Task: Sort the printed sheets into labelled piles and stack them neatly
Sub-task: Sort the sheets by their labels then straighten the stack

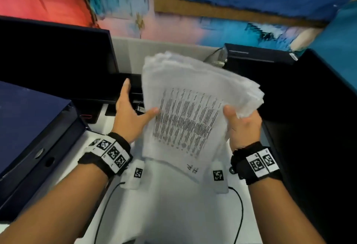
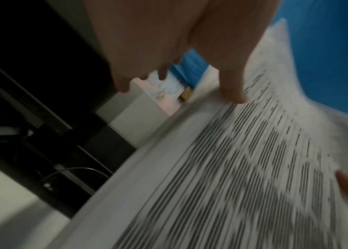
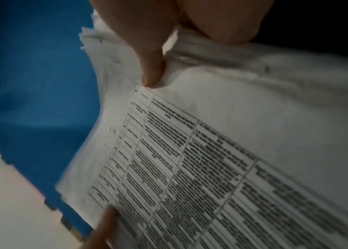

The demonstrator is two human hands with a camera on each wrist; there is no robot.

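I hold a thick stack of printed sheets [image 1: 193, 99] tilted up above the white desk [image 1: 173, 214]. Its top page carries a dense printed table [image 3: 190, 168]. My right hand [image 1: 239, 124] grips the stack's right edge, thumb [image 3: 153, 72] on top and the other fingers hidden behind. My left hand [image 1: 136, 104] is at the left edge with its fingers straight and clear of the paper; only its thumb [image 2: 232, 91] touches the top sheet. Under the stack, a sheet with large handwritten letters [image 1: 192, 168] lies on the desk.
A black monitor [image 1: 58, 60] stands at the back left, with a dark blue box [image 1: 29, 128] in front of it. A black box [image 1: 260, 54] sits at the back right, beside a black surface [image 1: 309, 128]. Two cables [image 1: 104, 214] trail over the desk.
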